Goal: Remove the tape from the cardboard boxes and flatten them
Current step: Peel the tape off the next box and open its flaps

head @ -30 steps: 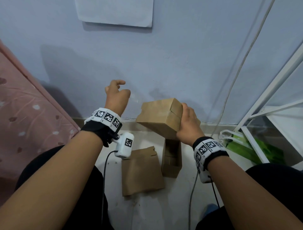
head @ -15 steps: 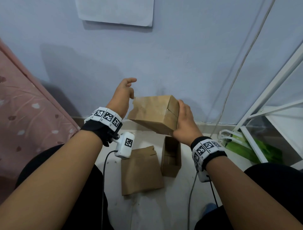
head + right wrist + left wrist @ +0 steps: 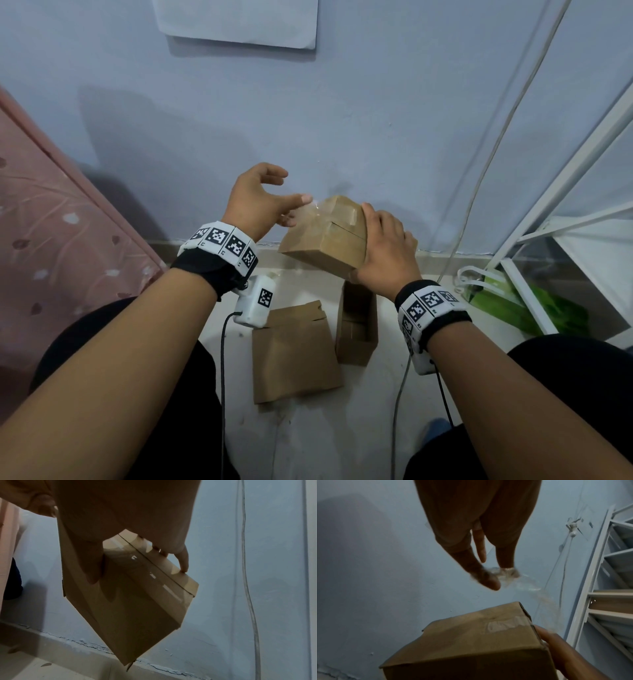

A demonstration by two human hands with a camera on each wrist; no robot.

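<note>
A closed brown cardboard box (image 3: pixel 323 236), flap seam visible, is held tilted in the air above the floor by the right hand (image 3: pixel 385 246), gripped round one end. Crumpled clear tape (image 3: pixel 505 574) is pinched by the left hand (image 3: pixel 255 202).

- The brown matt cardboard box (image 3: pixel 325 236), gripped by the right hand (image 3: pixel 385 253), looked dull and fibrous.
- The clear glossy plastic tape (image 3: pixel 503 574), crinkled on the left hand's fingertips (image 3: pixel 489 582), shone.
- Beyond the grip, the pale blue painted wall (image 3: pixel 376 120) was matt, cracked along its base.
</note>
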